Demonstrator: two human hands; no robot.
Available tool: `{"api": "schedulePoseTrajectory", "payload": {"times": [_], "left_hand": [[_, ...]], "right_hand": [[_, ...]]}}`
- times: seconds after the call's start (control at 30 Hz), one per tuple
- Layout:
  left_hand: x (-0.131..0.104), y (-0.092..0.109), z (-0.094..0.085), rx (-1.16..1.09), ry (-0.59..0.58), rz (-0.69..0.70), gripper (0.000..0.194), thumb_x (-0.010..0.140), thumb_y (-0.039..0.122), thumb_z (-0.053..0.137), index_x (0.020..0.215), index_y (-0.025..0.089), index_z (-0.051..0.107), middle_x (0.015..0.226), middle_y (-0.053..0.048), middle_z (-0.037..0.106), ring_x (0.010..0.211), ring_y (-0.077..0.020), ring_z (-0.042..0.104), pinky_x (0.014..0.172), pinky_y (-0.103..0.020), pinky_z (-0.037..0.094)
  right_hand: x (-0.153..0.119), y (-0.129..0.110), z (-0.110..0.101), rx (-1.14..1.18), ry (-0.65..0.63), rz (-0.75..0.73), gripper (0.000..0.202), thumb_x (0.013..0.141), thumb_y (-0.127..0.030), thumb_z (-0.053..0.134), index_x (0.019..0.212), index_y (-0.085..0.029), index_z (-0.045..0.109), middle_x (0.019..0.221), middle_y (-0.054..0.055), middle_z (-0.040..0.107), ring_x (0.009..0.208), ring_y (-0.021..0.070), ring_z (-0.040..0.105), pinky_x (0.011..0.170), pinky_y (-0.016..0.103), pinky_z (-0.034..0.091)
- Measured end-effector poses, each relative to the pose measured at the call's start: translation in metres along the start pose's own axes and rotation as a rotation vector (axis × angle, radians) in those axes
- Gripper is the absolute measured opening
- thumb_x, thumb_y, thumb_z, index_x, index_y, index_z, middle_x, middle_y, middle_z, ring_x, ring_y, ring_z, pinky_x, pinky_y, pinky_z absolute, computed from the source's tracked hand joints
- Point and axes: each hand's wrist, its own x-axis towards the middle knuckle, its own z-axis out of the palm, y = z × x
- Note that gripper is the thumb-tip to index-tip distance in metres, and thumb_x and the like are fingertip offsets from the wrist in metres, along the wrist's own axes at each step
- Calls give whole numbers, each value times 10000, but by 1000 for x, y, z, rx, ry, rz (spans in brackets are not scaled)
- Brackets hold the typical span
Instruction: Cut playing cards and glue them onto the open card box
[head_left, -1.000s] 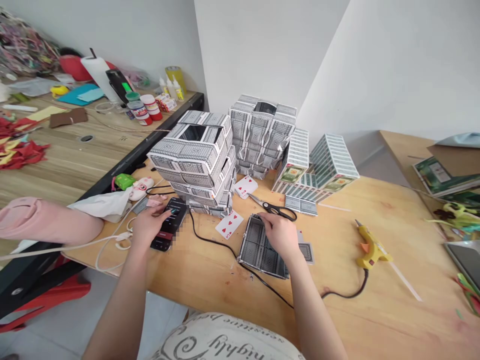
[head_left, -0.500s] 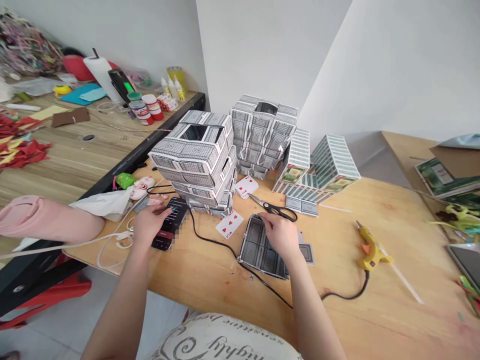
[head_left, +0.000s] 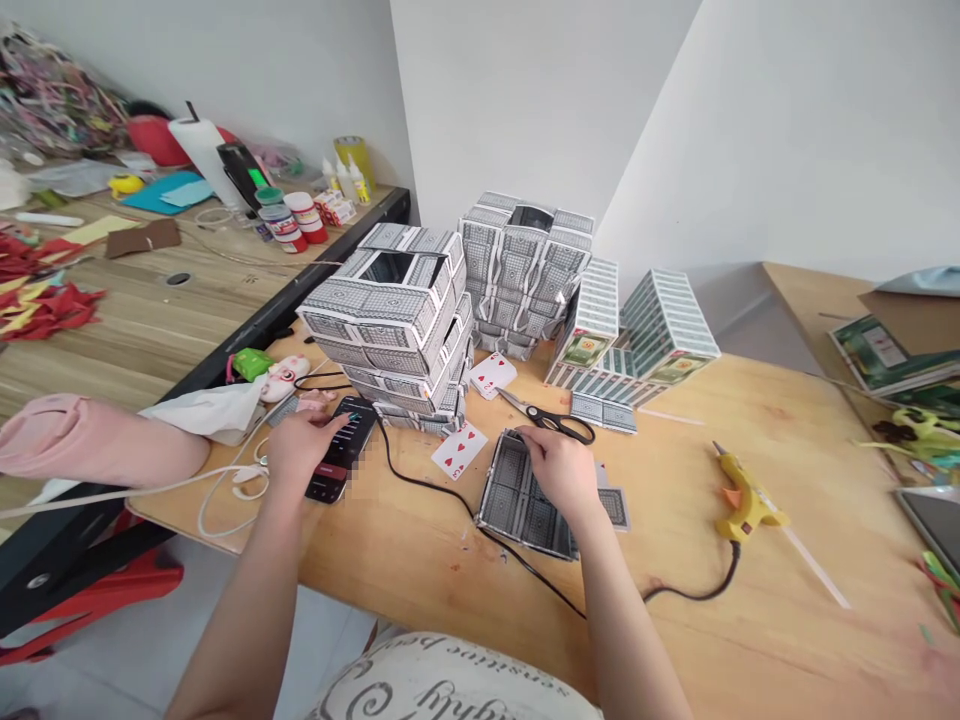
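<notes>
My left hand (head_left: pixel 301 445) lies over a smartphone (head_left: pixel 341 462) at the table's left, one digit reaching onto the lit screen. It grasps nothing; some of its fingers are hard to make out. With the fingers of my right hand (head_left: pixel 561 465) I pinch the rim of an open box made of playing cards (head_left: pixel 517 490), which rests on the table. Part of that box is hidden under the hand. Just behind it lie black-handled scissors (head_left: pixel 555 420), and loose playing cards (head_left: pixel 460 452) lie to its left.
Behind stand two stacked playing-card structures (head_left: pixel 397 310), (head_left: pixel 525 265) and a row of card packs (head_left: pixel 667 325). A yellow glue gun (head_left: pixel 742 500) lies right, its black cord crossing the front. A pink bottle (head_left: pixel 97 440) lies at the left edge.
The digit of my left hand has shifted slightly on the phone, and the list on its screen looks a little different. My right hand stays on the card box's rim.
</notes>
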Motion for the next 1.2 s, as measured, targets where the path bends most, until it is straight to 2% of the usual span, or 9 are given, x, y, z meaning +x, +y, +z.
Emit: {"api": "schedulePoseTrajectory", "payload": {"times": [0.2,0.43,0.67,0.8,1.03,1.2], "left_hand": [[-4,-13,-1,-99,-79,-10,467,632,551,559,919,198,661,914,-59,691,924,-262,601,759,-306,445],[-9,-8,-5,-165,-107,-56,454,622,501,600,936,177,651,864,-47,692,838,-220,618,693,-259,433],[-13,-13,-9,-147,-169,-33,511,663,513,568,1040,171,616,937,-49,680,889,-214,595,680,-246,411],[-16,-14,-11,-114,-201,51,546,636,491,604,1075,168,591,974,-62,669,862,-214,604,667,-240,414],[-18,-17,-7,-41,-149,190,533,649,469,601,1071,145,568,1039,-66,643,880,-211,593,719,-263,417],[-16,-20,-2,-26,-108,201,551,651,483,591,1078,136,566,1040,-89,642,925,-245,581,751,-309,423]], "right_hand": [[0,0,0,-2,3,8,267,854,-263,415,985,-290,646,950,-10,686,825,158,634,674,236,457],[0,-1,-1,-30,-20,23,268,855,-272,416,997,-295,642,945,-8,688,808,157,634,645,229,451],[0,-1,-2,-29,-15,19,269,862,-277,406,1000,-303,635,953,-18,685,805,163,636,646,242,451],[0,-1,-2,-23,-5,15,262,860,-277,413,993,-298,639,960,-21,684,804,167,638,642,243,450],[-1,-1,-1,-26,-1,27,264,857,-278,422,998,-287,644,960,-12,685,812,166,638,644,239,446],[-1,-2,-2,-29,3,28,262,856,-279,423,991,-290,647,948,-13,688,791,167,640,628,238,442]]}}
